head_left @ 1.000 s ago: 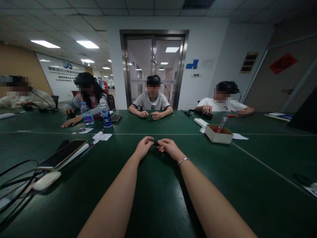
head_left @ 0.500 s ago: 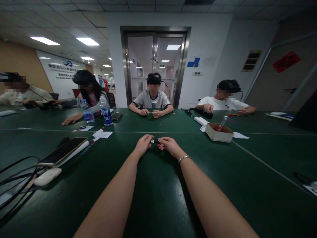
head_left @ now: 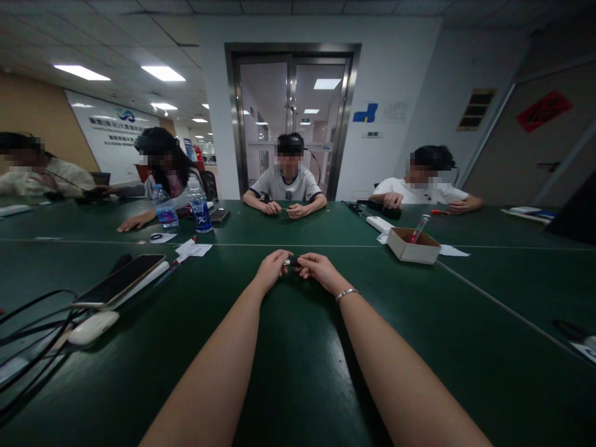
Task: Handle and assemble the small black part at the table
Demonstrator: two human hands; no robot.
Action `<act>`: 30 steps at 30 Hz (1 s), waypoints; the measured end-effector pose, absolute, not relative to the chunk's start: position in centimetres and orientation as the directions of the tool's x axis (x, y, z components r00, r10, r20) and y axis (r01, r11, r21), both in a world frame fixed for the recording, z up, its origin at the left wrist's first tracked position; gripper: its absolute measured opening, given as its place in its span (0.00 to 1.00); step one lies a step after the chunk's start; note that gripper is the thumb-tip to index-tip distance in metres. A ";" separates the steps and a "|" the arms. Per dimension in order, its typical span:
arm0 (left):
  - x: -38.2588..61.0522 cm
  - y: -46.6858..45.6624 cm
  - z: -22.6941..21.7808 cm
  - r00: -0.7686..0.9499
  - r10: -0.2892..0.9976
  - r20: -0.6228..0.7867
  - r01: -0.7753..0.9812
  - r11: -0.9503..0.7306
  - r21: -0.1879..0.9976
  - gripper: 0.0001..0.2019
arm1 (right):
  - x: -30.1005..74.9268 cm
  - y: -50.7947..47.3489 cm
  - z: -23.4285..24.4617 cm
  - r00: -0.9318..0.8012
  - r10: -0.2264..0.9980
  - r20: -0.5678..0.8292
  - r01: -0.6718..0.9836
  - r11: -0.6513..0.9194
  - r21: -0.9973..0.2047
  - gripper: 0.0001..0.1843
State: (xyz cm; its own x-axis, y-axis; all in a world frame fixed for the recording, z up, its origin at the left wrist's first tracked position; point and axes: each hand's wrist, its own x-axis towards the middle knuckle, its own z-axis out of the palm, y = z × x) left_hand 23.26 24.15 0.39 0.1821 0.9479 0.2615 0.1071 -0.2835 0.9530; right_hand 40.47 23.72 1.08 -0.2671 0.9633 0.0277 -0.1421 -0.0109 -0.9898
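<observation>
Over the green table (head_left: 298, 372), my two hands meet at a small black stick with a silver end (head_left: 292, 261), which looks like a USB flash drive. My left hand (head_left: 274, 270) is closed, its thumb and fingers pinching the silver end. On the other side my right hand (head_left: 320, 270), with a silver bracelet at the wrist, grips the black end between thumb and fingertips. The stick lies roughly level between them, and fingers cover part of both its ends.
To the left lie a phone (head_left: 121, 280), black cables and a white earbud case (head_left: 94, 328). Two bottles (head_left: 200, 214) stand farther back. A small open box (head_left: 412, 247) holding a tube is at right. Several people sit across the table.
The view has tipped slightly, so most things sit a little higher in it. Both hands keep their grip on the black stick, with the fingers shifting only slightly.
</observation>
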 end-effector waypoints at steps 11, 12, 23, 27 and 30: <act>23.4 23.9 0.8 0.228 0.954 0.194 0.110 -0.223 0.969 0.16 | 40.6 23.9 0.8 -0.271 0.962 0.043 -0.146 0.003 -0.989 0.04; 23.4 23.9 0.8 0.230 0.954 0.192 0.107 -0.220 0.970 0.17 | 40.6 23.9 0.9 -0.268 0.963 0.038 -0.144 -0.001 -0.990 0.04; 23.5 23.8 0.7 0.149 0.958 0.246 0.115 -0.264 0.958 0.18 | 40.6 24.0 0.8 -0.246 0.969 0.022 -0.154 -0.017 -0.988 0.04; 23.5 23.9 0.8 0.156 0.961 0.227 0.117 -0.246 0.962 0.17 | 40.5 24.0 0.9 -0.248 0.968 0.024 -0.164 -0.018 -0.986 0.04; 23.4 24.0 0.8 0.144 0.959 0.242 0.105 -0.258 0.960 0.16 | 40.5 23.9 0.9 -0.251 0.967 0.028 -0.177 -0.017 -0.984 0.04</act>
State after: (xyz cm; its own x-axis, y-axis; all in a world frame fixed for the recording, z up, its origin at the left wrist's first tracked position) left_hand 23.44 23.99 0.76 0.1443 0.9594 0.2423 0.1045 -0.2582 0.9604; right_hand 40.54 23.94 0.91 -0.2513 0.9675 0.0284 -0.1769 -0.0171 -0.9841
